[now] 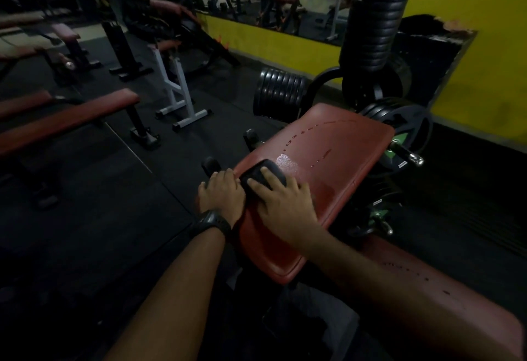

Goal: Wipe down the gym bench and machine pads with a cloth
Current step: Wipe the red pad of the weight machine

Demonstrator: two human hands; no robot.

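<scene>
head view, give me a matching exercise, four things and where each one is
Things: 1 cloth; 2 watch; 3 weight plates; 4 droplets
Places: a on the left wrist; b in a curved line on the red pad; c under the right hand; d stacked behind the pad
Pairs: 1-c, 2-a, 3-d, 4-b

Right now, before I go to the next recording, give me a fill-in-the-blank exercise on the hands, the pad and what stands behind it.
1. The right hand presses a dark ___ flat on the pad.
2. The left hand, at the pad's edge, has a black ___ on its wrist.
3. The pad is ___ in colour.
4. The wall behind the plates is ___.

Missing words: cloth; watch; red; yellow.
</scene>
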